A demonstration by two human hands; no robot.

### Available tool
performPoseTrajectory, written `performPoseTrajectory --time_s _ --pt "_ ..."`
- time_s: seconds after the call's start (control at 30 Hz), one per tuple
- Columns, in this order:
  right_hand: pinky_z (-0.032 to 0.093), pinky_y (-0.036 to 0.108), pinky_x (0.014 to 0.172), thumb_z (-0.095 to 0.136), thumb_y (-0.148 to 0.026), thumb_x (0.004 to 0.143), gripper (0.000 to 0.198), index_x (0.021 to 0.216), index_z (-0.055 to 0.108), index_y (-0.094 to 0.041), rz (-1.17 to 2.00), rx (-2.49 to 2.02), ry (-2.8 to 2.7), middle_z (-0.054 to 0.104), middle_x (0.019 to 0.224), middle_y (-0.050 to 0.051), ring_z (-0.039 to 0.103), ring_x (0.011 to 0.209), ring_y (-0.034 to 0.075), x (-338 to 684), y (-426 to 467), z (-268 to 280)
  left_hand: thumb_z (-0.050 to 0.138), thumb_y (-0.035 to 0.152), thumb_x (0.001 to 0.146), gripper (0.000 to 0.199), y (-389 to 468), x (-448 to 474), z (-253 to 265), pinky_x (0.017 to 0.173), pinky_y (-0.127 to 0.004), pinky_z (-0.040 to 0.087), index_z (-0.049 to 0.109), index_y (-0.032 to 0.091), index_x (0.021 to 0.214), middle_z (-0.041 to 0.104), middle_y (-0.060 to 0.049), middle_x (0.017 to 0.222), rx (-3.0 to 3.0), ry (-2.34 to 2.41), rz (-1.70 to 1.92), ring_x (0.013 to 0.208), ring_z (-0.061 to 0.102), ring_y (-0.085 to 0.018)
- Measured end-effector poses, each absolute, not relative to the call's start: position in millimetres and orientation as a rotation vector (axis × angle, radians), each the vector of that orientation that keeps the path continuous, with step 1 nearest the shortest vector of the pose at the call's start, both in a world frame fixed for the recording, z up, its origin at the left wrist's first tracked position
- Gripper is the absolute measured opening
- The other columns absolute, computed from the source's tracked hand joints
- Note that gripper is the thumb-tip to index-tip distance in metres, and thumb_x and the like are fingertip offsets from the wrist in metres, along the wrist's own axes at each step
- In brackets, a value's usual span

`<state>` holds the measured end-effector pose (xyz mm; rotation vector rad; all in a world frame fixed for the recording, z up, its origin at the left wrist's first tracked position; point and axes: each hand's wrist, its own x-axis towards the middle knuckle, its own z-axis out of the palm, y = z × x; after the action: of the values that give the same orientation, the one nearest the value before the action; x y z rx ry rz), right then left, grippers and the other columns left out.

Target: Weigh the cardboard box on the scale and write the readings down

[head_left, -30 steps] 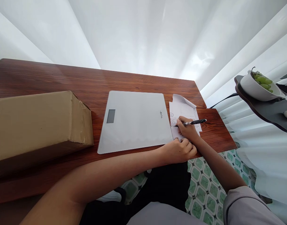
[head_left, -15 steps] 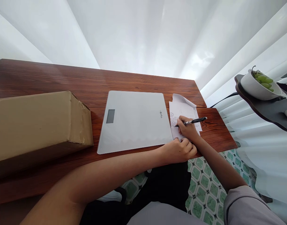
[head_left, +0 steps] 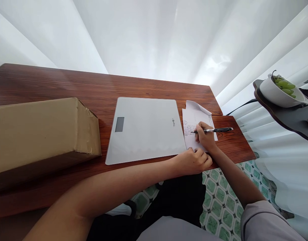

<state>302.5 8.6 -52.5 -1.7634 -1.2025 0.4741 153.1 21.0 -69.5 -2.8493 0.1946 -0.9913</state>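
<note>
My right hand (head_left: 204, 136) is closed around a black and clear pen (head_left: 220, 130), its tip down on a white sheet of paper (head_left: 191, 115) with small handwriting at its left side. The top of the sheet is curled over. At the paper's near edge lies my left hand (head_left: 194, 161), its fingers curled in; whether anything is inside them is hidden. Just left of the paper, a flat white scale (head_left: 146, 130) with a grey display window lies on the table, touching or nearly touching the sheet.
A brown cardboard box (head_left: 43, 130) takes up the left of the wooden table (head_left: 68, 80). On the right, a grey shelf (head_left: 282, 113) carries a white bowl (head_left: 274, 91) of green grapes (head_left: 284, 86). White curtains (head_left: 143, 36) hang behind the table.
My right hand has shifted slightly to the right and up along the paper, and the pen now leans flatter, reaching further right. My left hand remains in place.
</note>
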Motion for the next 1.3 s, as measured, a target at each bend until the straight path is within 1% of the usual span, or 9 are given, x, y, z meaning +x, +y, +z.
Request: performPoseTrajectory --time_s 0.1,0.2,0.3,0.47,0.67,0.83,0.97,1.13,1.3 --pt "0.039 0.025 0.043 0.051 -0.043 0.096 0.032 0.070 0.048 -0.023 0.288 -1.751 -1.132 0.052 0.046 -0.006 0.046 0.038 0.011 309.2 7.7 -46.9 0.040 0.016 0.098 0.020 20.9 152.3 -69.9 0.048 -0.031 0.029 0.058 0.008 0.105 0.059 -0.007 0.079 -2.874 0.215 -0.914 0.065 0.052 -0.017" --pt "0.047 0.027 0.057 0.064 -0.046 0.090 0.028 0.077 0.059 -0.022 -0.011 -1.804 -1.159 0.063 0.061 -0.002 0.057 0.053 0.013 319.6 8.2 -41.3 0.041 0.017 0.097 0.019 21.0 152.2 -70.4 0.047 -0.031 0.031 0.058 0.008 0.102 0.058 -0.007 0.078 -2.874 0.231 -0.900 0.065 0.052 -0.017" --pt "0.051 0.029 0.066 0.067 -0.044 0.088 0.023 0.090 0.069 -0.020 -0.224 -1.869 -1.243 0.070 0.077 0.002 0.063 0.064 0.016 330.9 8.7 -39.8 0.043 0.018 0.096 0.019 21.0 152.8 -71.4 0.045 -0.031 0.031 0.058 0.008 0.099 0.056 -0.006 0.077 -2.840 0.220 -0.979 0.063 0.050 -0.017" --pt "0.055 0.032 0.070 0.068 -0.032 0.084 0.019 0.097 0.071 -0.019 -0.217 -1.971 -1.240 0.070 0.074 0.002 0.066 0.063 0.019 342.0 9.0 -44.3 0.045 0.020 0.095 0.018 20.9 153.6 -72.5 0.044 -0.029 0.028 0.058 0.008 0.095 0.052 -0.004 0.073 -2.818 0.204 -1.044 0.061 0.048 -0.016" --pt "0.056 0.034 0.076 0.064 -0.020 0.075 0.028 0.102 0.070 -0.018 -0.167 -2.049 -1.195 0.071 0.075 0.002 0.067 0.065 0.020 347.1 11.3 -48.7 0.042 0.016 0.095 0.018 21.1 153.1 -70.8 0.044 -0.029 0.024 0.059 0.008 0.095 0.051 -0.005 0.073 -2.846 0.223 -0.962 0.061 0.048 -0.016" --pt "0.054 0.037 0.079 0.062 -0.022 0.074 0.029 0.102 0.070 -0.016 -0.158 -2.135 -1.197 0.069 0.074 0.004 0.064 0.065 0.021 352.9 13.7 -54.8 0.038 0.007 0.093 0.017 21.4 153.5 -69.4 0.046 -0.029 0.018 0.055 0.011 0.092 0.052 -0.006 0.073 -2.915 0.262 -0.840 0.062 0.048 -0.016" --pt "0.048 0.036 0.077 0.061 -0.019 0.074 0.028 0.100 0.073 -0.016 -0.164 -2.206 -1.248 0.069 0.074 0.004 0.063 0.069 0.022 355.7 14.9 -60.2 0.036 0.008 0.095 0.021 22.2 152.9 -68.4 0.047 -0.030 0.020 0.057 0.010 0.101 0.054 -0.007 0.077 -2.940 0.274 -0.720 0.065 0.049 -0.016" --pt "0.037 0.034 0.068 0.056 -0.025 0.084 0.023 0.096 0.074 -0.018 -0.271 -2.247 -1.296 0.069 0.077 0.007 0.060 0.079 0.025 351.6 15.6 -59.3 0.033 0.010 0.097 0.027 24.0 151.9 -65.4 0.048 -0.030 0.019 0.059 0.009 0.106 0.053 -0.008 0.078 -2.923 0.325 -0.633 0.066 0.049 -0.016" --pt "0.026 0.032 0.059 0.047 -0.032 0.093 0.030 0.079 0.069 -0.017 -0.361 -2.223 -1.329 0.065 0.071 0.007 0.053 0.065 0.020 343.5 16.6 -56.6 0.032 0.010 0.098 0.029 24.7 151.1 -64.0 0.049 -0.029 0.020 0.058 0.008 0.110 0.053 -0.008 0.081 -2.898 0.346 -0.572 0.067 0.050 -0.016"
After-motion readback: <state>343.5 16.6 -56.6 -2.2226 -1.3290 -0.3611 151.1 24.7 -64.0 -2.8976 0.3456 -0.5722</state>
